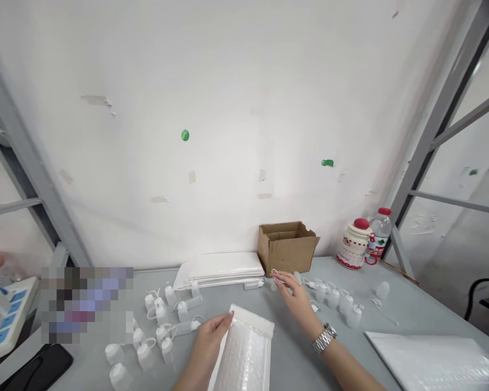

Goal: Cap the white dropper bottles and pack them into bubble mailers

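My left hand [212, 339] pinches the upper left edge of a white bubble mailer [246, 353], which lies tilted toward me with its flap end away. Beyond it, my right hand [291, 293], a metal watch on its wrist, has its fingertips closed at the top of a small translucent squeeze bottle [273, 284]; a white loop shows above the fingers. Part of that bottle is hidden. Another bottle [252, 284] lies on its side just left of it. Several more bottles [333, 298] stand in a row to the right of my hand.
Many like bottles [145, 355] stand or lie at left. Stacked white mailers [224, 266] and an open cardboard box [289, 252] are against the wall. More mailers [436, 358] lie at right. A decorated jar [353, 244], a drink bottle [380, 233] and a black phone [41, 369] flank the area.
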### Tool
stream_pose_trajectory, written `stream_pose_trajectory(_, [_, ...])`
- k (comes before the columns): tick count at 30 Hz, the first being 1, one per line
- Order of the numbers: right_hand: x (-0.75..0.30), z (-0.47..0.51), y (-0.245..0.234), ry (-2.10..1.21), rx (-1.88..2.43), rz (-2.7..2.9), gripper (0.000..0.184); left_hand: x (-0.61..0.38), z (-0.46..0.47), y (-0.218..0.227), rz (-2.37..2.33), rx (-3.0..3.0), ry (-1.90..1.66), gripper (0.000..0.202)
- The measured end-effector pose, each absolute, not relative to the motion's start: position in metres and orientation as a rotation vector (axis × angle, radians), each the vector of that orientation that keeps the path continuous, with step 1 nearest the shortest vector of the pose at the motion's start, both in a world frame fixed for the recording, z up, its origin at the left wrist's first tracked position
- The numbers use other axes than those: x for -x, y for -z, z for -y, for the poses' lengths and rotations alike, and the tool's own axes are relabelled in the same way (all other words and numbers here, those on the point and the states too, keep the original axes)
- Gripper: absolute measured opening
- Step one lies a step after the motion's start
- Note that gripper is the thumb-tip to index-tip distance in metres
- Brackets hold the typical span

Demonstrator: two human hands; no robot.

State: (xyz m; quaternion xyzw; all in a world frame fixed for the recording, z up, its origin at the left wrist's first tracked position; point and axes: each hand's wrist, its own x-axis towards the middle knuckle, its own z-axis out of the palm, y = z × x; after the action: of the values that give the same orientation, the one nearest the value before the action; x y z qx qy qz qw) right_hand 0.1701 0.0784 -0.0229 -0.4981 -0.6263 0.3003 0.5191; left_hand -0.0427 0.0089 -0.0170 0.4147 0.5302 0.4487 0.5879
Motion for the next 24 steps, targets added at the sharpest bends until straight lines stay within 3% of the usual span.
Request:
stream_pose_trajectory(8, [-0.133, -0.030, -0.002, -1.203, 0.983, 1.457, 0.036, 0.040, -0.014, 0.026, -1.233, -0.972, -1.057, 0.049])
stream_pose_trajectory(19, [-0.128, -0.032, 0.011, -1.122, 1.081, 1.445, 0.031, 0.037, -0.014, 0.028, -1.176, -1.010, -1.008, 0.049])
stream_pose_trajectory(24, [-0.121, -0.025, 0.013, -1.288, 1.174, 1.490, 0.030, 0.040, -0.015, 0.027, -1.183, -1.051, -1.013, 0.052])
